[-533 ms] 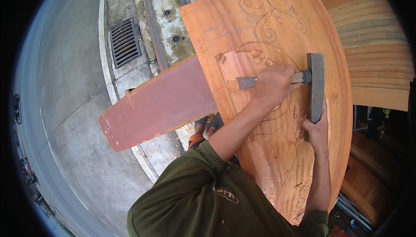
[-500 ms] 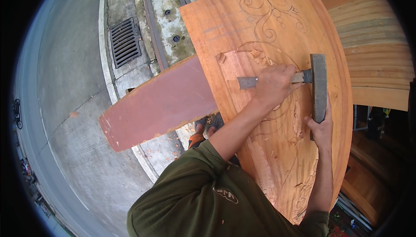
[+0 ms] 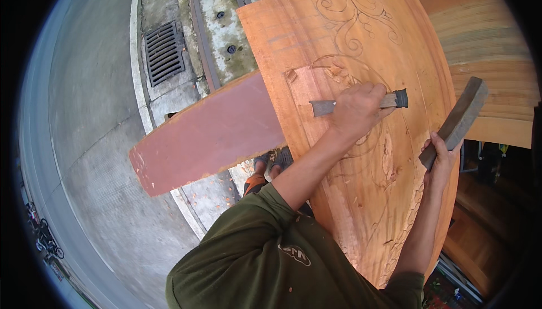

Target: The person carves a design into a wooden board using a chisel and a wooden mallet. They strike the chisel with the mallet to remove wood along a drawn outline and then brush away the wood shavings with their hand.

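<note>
Your left grip [image 3: 357,107] is clenched around a chisel [image 3: 323,108], blade pointing left, over the carved board [image 3: 415,66]. Your right grip [image 3: 442,162] grasps a wooden block [image 3: 458,118] by its lower end, slanting over the board's right edge, apart from the chisel.

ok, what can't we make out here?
Head view:
Grey metal chisel: handle's middle hidden by left hand.
Brown rectangular wooden bar: gripped part partly covered by right hand.
Orange wooden carved panel: near end hidden by green cloth shirt.
Dark motorbike: too small, at left rim.
</note>
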`<state>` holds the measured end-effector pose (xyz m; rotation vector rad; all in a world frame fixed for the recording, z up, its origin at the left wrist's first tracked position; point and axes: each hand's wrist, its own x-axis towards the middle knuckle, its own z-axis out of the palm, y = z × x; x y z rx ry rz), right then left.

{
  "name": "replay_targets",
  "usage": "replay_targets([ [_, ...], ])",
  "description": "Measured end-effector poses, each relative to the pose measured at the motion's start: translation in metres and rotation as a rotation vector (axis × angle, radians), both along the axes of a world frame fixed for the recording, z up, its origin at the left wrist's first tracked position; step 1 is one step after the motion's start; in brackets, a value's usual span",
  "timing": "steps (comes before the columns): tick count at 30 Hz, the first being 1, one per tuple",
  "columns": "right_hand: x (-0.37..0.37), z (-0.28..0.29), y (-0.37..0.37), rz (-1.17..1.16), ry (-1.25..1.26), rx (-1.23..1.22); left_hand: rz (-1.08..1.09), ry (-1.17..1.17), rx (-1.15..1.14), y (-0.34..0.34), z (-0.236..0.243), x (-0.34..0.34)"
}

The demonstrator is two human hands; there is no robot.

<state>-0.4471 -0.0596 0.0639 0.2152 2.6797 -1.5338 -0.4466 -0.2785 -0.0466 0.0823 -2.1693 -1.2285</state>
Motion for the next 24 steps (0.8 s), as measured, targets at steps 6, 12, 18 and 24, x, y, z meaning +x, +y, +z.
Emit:
replay_targets([
  [6,0.028,-0.044,0.005,0.34,0.159,0.26,-0.004,-0.004,-0.02,-0.001,-0.003,0.002],
  [12,-0.005,-0.011,0.014,-0.149,0.101,-0.21,0.043,0.025,-0.021,-0.004,-0.005,0.003],
  [18,0.025,-0.027,-0.02,0.367,0.22,0.309,0.081,0.012,-0.052,-0.008,-0.005,0.0],
  [24,-0.014,-0.013,0.004,-0.196,0.076,-0.311,0.101,-0.002,-0.029,-0.007,-0.004,0.002],
])
